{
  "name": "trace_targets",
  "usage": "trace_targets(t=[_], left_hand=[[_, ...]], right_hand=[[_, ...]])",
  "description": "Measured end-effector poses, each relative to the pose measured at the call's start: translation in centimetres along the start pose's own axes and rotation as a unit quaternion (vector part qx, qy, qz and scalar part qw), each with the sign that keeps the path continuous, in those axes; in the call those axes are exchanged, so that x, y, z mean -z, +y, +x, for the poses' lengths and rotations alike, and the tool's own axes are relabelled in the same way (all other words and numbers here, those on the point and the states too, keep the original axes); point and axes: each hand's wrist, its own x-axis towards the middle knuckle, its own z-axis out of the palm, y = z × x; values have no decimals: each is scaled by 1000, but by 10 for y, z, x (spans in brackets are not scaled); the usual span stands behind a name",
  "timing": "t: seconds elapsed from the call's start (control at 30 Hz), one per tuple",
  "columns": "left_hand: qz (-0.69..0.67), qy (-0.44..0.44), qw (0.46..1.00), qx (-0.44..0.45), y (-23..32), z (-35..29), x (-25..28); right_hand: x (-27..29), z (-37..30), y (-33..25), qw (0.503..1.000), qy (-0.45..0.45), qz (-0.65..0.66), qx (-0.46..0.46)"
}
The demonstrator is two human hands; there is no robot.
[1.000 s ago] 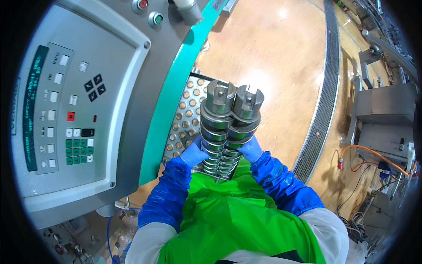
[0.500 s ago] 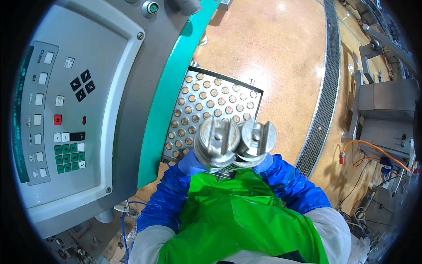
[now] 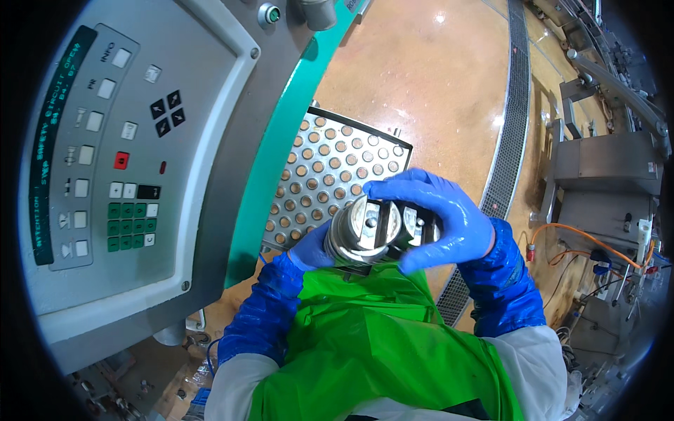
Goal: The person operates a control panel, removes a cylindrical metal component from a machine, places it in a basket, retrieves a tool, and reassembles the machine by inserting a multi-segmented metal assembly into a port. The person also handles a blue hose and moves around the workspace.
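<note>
A pair of steel feed screws stands close together in front of my green apron (image 3: 379, 330), their round slotted ends turned up. My left hand (image 3: 310, 250) is closed on the side of the left feed screw (image 3: 370, 223); most of its fingers are hidden behind the metal. Over the end of the right feed screw (image 3: 420, 224) curves my right hand (image 3: 453, 214), fingers across the far edge and thumb on the near side. Both hands wear blue gloves. The lower parts of the screws are out of sight.
Left of me is a grey machine control panel (image 3: 168, 238) with keys and a lit display, edged by a green strip (image 3: 270, 168). Beyond the screws lies a metal step plate (image 3: 330, 158) with round studs. A floor drain grate (image 3: 516, 105) and steel equipment (image 3: 604, 158) are to the right.
My right hand has come up from beside the right feed screw and now wraps over its top end. The screws have shifted slightly; the view has turned a little.
</note>
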Motion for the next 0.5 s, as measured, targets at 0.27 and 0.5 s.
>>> trace_targets(t=[0.27, 0.5], left_hand=[[-160, 37, 985, 47, 33, -6, -4], [-10, 233, 972, 23, 20, -17, -19]], right_hand=[[-6, 34, -38, 961, 16, -238, -140], [2, 51, -13, 966, 36, -220, -129]])
